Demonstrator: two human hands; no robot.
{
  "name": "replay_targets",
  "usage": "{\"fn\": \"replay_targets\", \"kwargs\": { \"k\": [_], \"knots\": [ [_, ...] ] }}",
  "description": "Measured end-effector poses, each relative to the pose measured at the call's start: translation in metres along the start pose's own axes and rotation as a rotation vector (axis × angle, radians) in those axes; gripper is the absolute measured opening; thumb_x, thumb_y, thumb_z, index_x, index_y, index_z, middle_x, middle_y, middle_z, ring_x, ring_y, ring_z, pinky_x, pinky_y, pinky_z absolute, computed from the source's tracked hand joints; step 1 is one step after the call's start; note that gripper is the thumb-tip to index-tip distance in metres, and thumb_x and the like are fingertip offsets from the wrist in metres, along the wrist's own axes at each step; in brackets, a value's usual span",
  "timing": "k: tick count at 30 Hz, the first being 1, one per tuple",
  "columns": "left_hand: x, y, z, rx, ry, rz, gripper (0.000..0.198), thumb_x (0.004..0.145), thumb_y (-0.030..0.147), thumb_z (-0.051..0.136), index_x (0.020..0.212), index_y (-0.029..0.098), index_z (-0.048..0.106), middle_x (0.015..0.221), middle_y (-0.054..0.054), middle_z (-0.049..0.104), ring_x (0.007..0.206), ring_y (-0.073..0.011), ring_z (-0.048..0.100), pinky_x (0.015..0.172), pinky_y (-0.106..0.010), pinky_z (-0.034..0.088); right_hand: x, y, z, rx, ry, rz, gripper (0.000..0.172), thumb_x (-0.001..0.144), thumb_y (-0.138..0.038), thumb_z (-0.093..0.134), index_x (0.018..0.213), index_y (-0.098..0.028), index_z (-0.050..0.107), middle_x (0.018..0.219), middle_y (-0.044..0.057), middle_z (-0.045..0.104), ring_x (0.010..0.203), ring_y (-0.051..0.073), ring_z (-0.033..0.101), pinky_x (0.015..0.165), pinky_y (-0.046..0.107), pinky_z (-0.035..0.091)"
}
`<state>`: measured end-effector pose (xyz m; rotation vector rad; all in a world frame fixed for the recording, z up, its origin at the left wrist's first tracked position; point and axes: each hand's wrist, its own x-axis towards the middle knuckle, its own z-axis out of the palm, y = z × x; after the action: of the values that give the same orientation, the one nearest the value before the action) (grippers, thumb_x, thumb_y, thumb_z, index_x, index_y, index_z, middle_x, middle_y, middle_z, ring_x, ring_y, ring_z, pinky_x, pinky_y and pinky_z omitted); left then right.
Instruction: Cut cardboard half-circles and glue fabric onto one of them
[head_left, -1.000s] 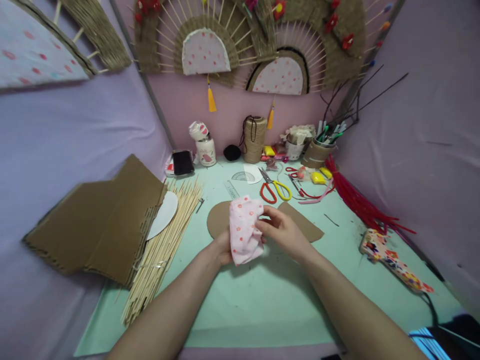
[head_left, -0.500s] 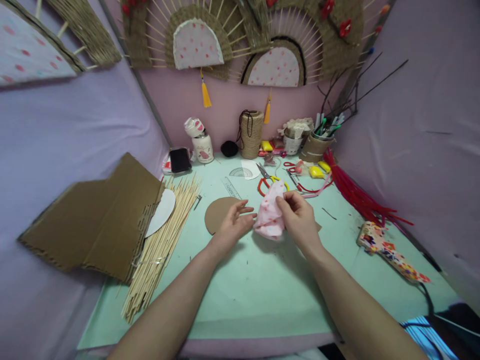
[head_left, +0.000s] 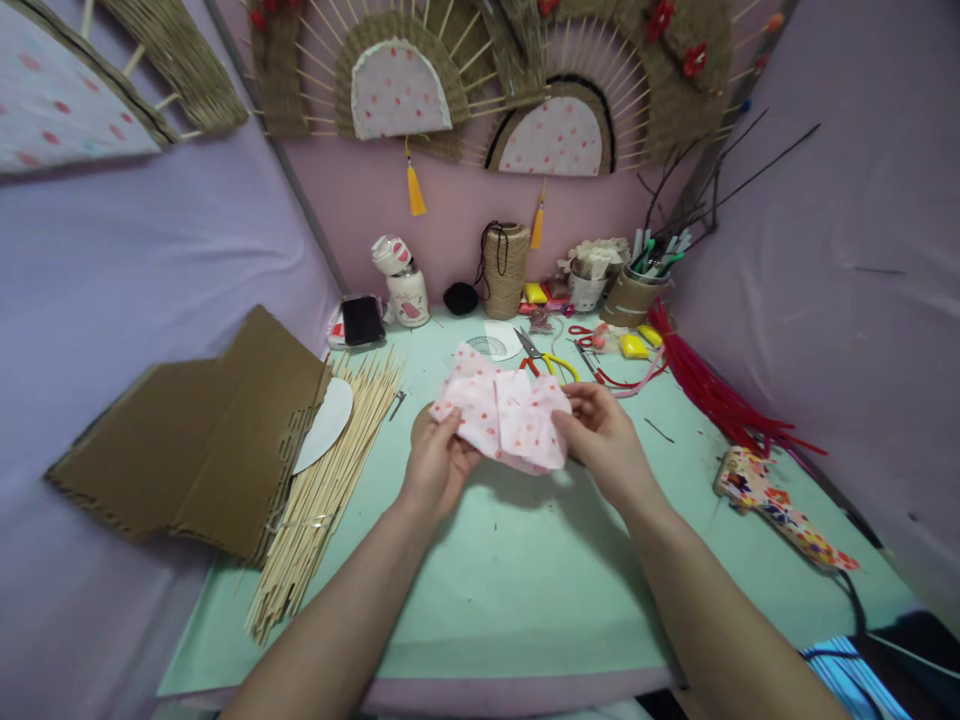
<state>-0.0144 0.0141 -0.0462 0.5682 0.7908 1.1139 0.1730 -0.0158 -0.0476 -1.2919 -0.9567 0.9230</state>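
Note:
A piece of pink fabric with red dots (head_left: 510,412) is stretched between my two hands above the table, creased and partly folded. My left hand (head_left: 436,462) pinches its left edge, thumb on top. On the right side, my right hand (head_left: 604,435) grips the other edge between thumb and fingers. Behind the fabric and my left hand, a brown cardboard disc (head_left: 420,424) lies mostly hidden. Just beyond the cloth are yellow-handled pliers (head_left: 551,362) and the partly covered orange-red handles of scissors (head_left: 529,366).
A bundle of thin wooden sticks (head_left: 330,500) and folded cardboard (head_left: 202,440) lie at the left. To the right are a flower-patterned glue gun (head_left: 784,510) and red pipe cleaners (head_left: 709,390). A twine spool (head_left: 505,270) and a pen holder (head_left: 634,295) stand at the back.
My left hand has taken hold of the fabric's left edge. The crumpled cloth has been spread wider and now covers the ruler and most of the cardboard disc.

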Motion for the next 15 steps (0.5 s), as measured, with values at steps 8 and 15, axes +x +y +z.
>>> {"fn": "replay_targets", "kwargs": {
  "k": [8, 15],
  "knots": [
    [-0.076, -0.016, -0.027, -0.056, 0.261, -0.017, 0.038, 0.080, 0.016, 0.064, 0.118, 0.019, 0.059, 0.119, -0.011, 0.066, 0.115, -0.0234, 0.059, 0.100, -0.040, 0.048, -0.035, 0.022, -0.040, -0.061, 0.243, 0.037, 0.036, 0.078, -0.042, 0.064, 0.106, -0.025, 0.051, 0.107, 0.005, 0.057, 0.096, 0.020, 0.062, 0.082, 0.036, 0.053],
    [-0.087, -0.015, -0.057, 0.282, 0.349, 0.103, 0.052, 0.076, 0.029, 0.069, 0.124, 0.024, 0.051, 0.123, -0.009, 0.062, 0.113, -0.0215, 0.059, 0.096, -0.039, 0.049, -0.052, 0.018, -0.036, -0.716, -0.050, -0.118, 0.034, 0.078, -0.050, 0.061, 0.094, -0.020, 0.062, 0.097, 0.009, 0.066, 0.091, 0.026, 0.060, 0.081, 0.040, 0.045]
  ]
}}
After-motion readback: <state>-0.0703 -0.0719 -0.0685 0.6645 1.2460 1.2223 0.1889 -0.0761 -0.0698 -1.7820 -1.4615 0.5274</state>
